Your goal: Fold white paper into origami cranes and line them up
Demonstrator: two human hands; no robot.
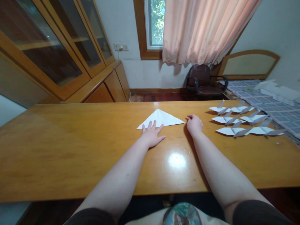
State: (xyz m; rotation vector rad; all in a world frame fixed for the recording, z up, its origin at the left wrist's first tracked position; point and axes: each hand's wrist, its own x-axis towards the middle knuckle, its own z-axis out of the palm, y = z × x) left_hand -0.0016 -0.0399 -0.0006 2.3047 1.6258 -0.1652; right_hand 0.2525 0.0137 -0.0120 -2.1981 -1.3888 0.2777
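Observation:
A white sheet of paper folded into a triangle (161,118) lies flat on the wooden table (70,147), its point facing away from me. My left hand (152,135) rests flat with fingers spread, the fingertips pressing the triangle's near edge. My right hand (194,123) is curled at the triangle's right corner, its fingertips pinched close to that corner; whether they hold the paper I cannot make out.
Several folded white paper cranes (236,120) stand in rows on the table's right side. A dark armchair (203,80) sits beyond the table under a curtained window. A wooden glass-door cabinet (58,53) lines the left wall. A bed (269,103) lies at right.

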